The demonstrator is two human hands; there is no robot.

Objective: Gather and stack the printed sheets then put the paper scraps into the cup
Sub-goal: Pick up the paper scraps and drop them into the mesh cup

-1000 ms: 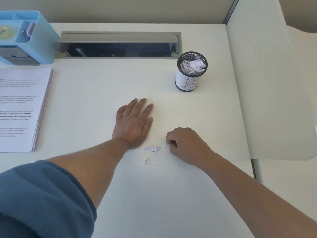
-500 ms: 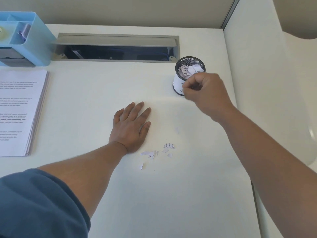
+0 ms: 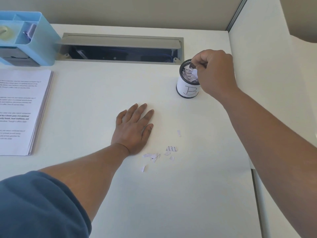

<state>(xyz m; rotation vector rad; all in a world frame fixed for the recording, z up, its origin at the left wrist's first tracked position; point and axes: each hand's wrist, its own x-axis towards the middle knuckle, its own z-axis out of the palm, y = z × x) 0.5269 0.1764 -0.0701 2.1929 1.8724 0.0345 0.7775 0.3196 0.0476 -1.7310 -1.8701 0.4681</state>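
A black mesh cup (image 3: 187, 88) with a white label marked "B" stands at the back right of the white desk (image 3: 96, 86), full of crumpled paper scraps. My right hand (image 3: 214, 73) hovers over its mouth with curled fingers, pinching a small white scrap (image 3: 189, 66) at the rim. My left hand (image 3: 133, 127) lies flat on the desk, fingers straight. Several small scraps (image 3: 171, 149) lie just right of its wrist, one of them printed. The stacked printed sheets (image 3: 20, 109) lie at the left edge, partly out of view.
A light blue desk organizer (image 3: 34, 38) stands at the back left. An open grey cable tray (image 3: 120, 48) runs along the back of the desk. A white partition (image 3: 265, 83) closes off the right side, close to the cup.
My right hand left the scraps near my left wrist, rose to the cup and now sits over its mouth. My left hand stayed flat in place.
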